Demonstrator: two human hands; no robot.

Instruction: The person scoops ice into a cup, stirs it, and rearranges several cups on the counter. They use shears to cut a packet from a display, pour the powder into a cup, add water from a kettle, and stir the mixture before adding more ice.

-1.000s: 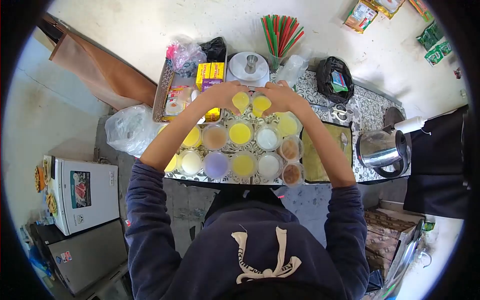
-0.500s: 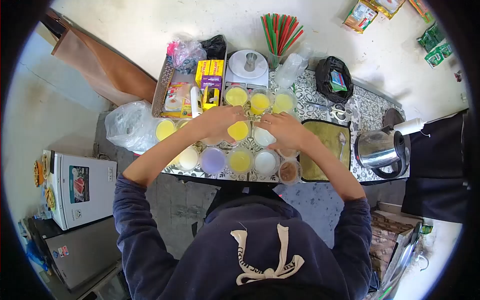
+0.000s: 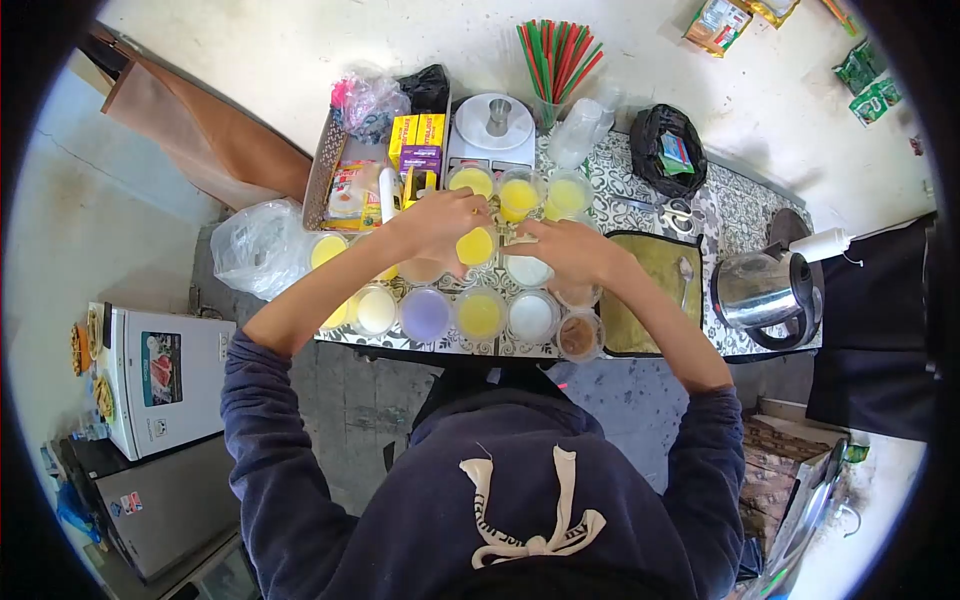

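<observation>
My hands have let go of the two far yellow cups [image 3: 518,197] and come nearer, to the middle row. My left hand [image 3: 442,222] is now at the left of a yellow drink [image 3: 475,246], partly hiding the brown one [image 3: 422,272]; my right hand [image 3: 568,250] partly covers the white one [image 3: 527,270]. The clear cups [image 3: 575,133], partly hidden earlier, show fully.

The patterned table [image 3: 735,225] carries filled cups [image 3: 426,315], a tray [image 3: 322,180], a scale [image 3: 478,135], a mat [image 3: 664,270] and a kettle [image 3: 752,288].
</observation>
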